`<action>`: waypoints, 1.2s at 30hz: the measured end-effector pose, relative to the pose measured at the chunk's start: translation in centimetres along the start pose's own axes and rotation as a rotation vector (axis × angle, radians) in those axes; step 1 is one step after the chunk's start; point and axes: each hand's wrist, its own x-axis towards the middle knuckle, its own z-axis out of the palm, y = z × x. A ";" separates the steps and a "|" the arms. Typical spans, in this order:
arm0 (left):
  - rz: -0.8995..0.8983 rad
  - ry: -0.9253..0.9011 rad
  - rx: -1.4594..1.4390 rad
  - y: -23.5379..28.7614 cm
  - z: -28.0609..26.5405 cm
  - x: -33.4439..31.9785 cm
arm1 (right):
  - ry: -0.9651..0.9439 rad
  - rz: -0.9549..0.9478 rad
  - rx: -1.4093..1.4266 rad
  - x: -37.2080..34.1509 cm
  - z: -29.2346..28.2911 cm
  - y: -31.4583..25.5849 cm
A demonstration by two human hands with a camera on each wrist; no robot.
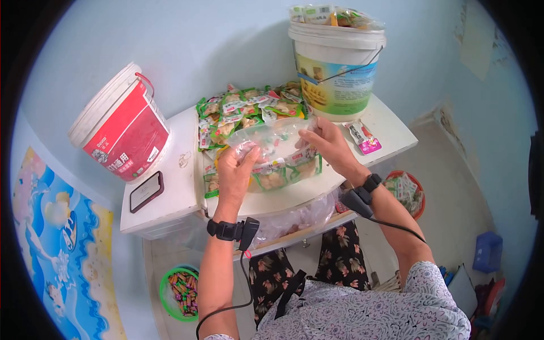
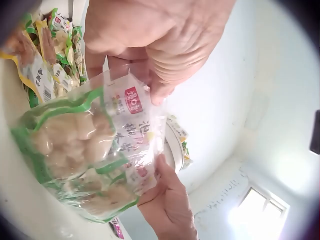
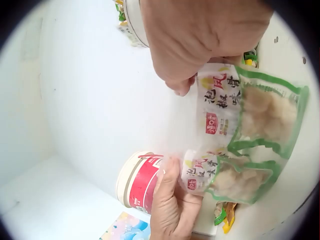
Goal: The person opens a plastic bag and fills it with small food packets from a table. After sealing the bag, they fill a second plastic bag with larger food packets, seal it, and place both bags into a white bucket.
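Observation:
A clear plastic bag (image 1: 273, 135) with green-edged snack packets (image 2: 75, 142) in it is held up over the front of the white table. My left hand (image 1: 235, 173) pinches its left upper edge between thumb and curled fingers. At the other end, my right hand (image 1: 331, 148) grips the upper edge the same way. The packets, with white printed tops and pale pieces showing, hang side by side below both hands in the right wrist view (image 3: 267, 112). Behind the bag lies a heap of similar packets (image 1: 229, 110); the bag covers part of it.
A red-and-white bucket (image 1: 133, 133) and a phone (image 1: 146, 192) are at the left. A lidded white bucket (image 1: 337, 73) with packets on top stands at the back right, near a pink packet (image 1: 364, 137). Below are an open drawer, a green basket (image 1: 164, 292) and a red basket (image 1: 420, 207).

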 end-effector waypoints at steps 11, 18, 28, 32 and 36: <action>-0.013 0.122 0.310 0.2 0.0 0.6 | 0.113 0.088 -0.132 0.2 -1.4 0.6; 0.706 0.075 0.923 1.9 0.4 0.7 | 0.003 0.130 -0.210 0.3 -1.9 1.7; 0.230 -0.420 0.787 0.9 -0.3 0.2 | -0.027 0.087 -0.440 -0.1 -2.8 1.5; 0.153 -0.438 0.600 -0.2 -1.0 0.7 | -0.129 -0.301 -0.684 0.5 -4.2 3.4; 0.060 -0.298 0.349 -1.7 -0.8 0.0 | -0.343 -0.059 -0.269 -1.5 -5.2 4.0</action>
